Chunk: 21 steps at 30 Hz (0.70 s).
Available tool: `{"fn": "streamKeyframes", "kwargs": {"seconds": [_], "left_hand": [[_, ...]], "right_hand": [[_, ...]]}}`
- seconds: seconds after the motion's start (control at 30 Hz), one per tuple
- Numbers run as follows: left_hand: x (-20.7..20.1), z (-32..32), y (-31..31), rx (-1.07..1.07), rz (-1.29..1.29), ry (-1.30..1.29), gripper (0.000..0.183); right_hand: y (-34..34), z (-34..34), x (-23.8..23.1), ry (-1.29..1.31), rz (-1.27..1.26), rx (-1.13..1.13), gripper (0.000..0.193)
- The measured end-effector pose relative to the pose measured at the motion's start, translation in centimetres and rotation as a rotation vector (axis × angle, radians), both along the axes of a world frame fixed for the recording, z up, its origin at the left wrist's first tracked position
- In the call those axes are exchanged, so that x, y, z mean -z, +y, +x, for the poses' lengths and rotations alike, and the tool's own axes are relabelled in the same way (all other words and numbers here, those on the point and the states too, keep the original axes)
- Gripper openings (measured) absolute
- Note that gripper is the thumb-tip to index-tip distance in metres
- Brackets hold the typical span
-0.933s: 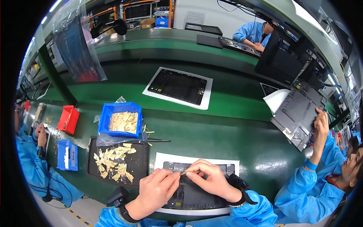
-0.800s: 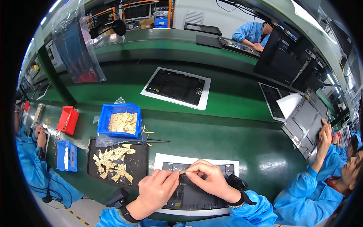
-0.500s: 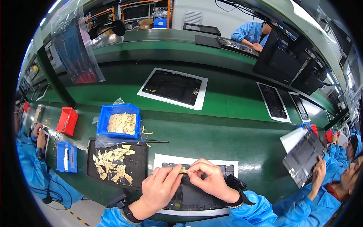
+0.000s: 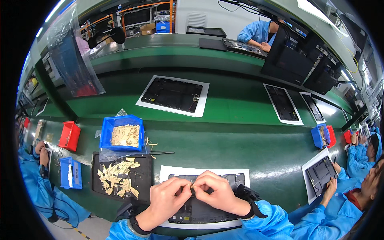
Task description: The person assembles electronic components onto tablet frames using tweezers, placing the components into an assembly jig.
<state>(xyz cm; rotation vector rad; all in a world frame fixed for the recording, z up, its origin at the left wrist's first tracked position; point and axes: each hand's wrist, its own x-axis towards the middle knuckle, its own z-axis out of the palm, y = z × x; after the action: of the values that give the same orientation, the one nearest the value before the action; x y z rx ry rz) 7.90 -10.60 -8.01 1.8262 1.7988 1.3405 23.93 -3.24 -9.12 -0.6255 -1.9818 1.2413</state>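
Note:
My left hand (image 4: 166, 200) and my right hand (image 4: 219, 194) meet fingertip to fingertip above a flat black device panel (image 4: 206, 212). Each one is closed in a pinch. Between the fingertips shows a bit of a small tan strip (image 4: 191, 187); the fingers cover most of it. The panel lies on a white sheet (image 4: 165, 173) in front of me, partly hidden under my hands. To the left, torn tan strips (image 4: 116, 176) are heaped on a black tray (image 4: 145, 170).
Behind the tray stands a blue bin (image 4: 122, 146) of tan pieces, with dark tweezers (image 4: 163, 153) beside it. A red bin (image 4: 69, 137) and another blue bin (image 4: 76, 176) stand left. More panels (image 4: 172, 95) lie farther back. A co-worker at right handles a panel (image 4: 321, 175).
My left fingers, stretched along the strip before, have curled into a pinch against my right fingertips. The view has shifted slightly. The co-worker's panel at right now lies against its white sheet.

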Motion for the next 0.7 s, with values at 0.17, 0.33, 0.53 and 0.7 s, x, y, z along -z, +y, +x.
{"fn": "streamKeyframes", "kwargs": {"seconds": [0.17, 0.33, 0.53, 0.7], "left_hand": [[-0.9, -2.5, 0.6, -0.103, 0.097, -0.144, 0.007], [-1.6, -12.3, 2.0, -0.685, 0.148, 0.431, 0.010], [0.5, -15.0, 1.2, -0.804, 0.013, 0.871, 0.023], [-0.7, -13.3, 2.1, -0.751, 0.111, 0.702, 0.007]], "right_hand": [[1.2, 0.6, -0.1, 0.038, -0.116, 0.023, 0.006], [1.7, 0.9, 0.2, 0.093, -0.255, 0.065, 0.004], [1.4, 0.4, 1.2, 0.124, -0.332, 0.076, 0.006], [1.4, 0.7, 1.0, 0.120, -0.365, 0.058, 0.006]]}}
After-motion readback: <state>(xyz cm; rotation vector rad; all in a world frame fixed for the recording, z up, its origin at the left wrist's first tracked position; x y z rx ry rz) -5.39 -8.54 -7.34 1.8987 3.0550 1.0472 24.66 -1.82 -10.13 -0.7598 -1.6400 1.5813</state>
